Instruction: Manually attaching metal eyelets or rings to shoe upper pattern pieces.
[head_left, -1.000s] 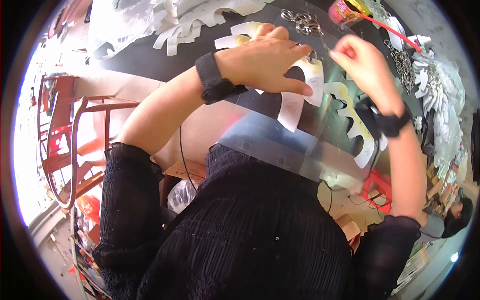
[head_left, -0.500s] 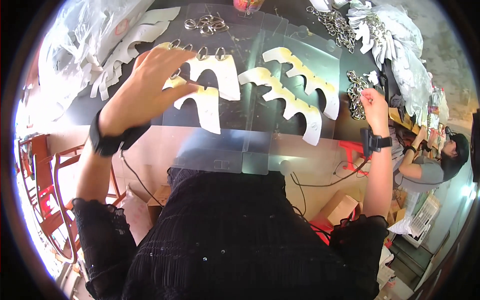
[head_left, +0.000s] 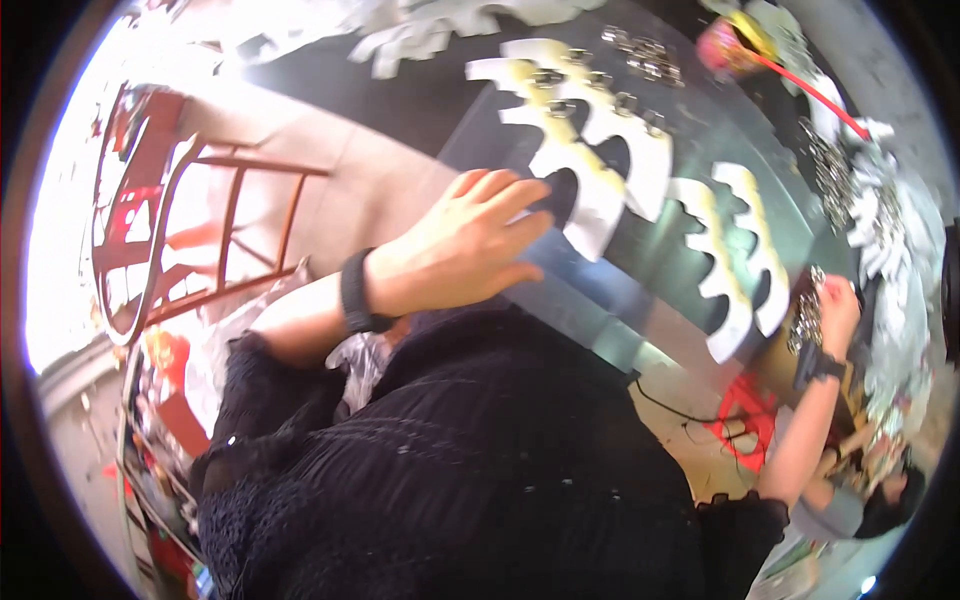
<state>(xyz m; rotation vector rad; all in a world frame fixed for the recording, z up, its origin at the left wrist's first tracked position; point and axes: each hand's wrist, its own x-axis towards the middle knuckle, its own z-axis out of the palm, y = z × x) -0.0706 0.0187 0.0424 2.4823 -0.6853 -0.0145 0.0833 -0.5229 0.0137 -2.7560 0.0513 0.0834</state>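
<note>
By jumbled silvery rings [head_left: 804, 322], the right hand [head_left: 839, 310] is curled — hold unclear; left hand [head_left: 462, 243] spread, empty.

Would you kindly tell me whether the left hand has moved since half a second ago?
Yes: the left hand has moved off the ringed white scalloped pieces, back toward the black dress.

curved strips [head_left: 722, 265] are white (yellowish along one edge), rings [head_left: 645, 56] silvery.
</note>
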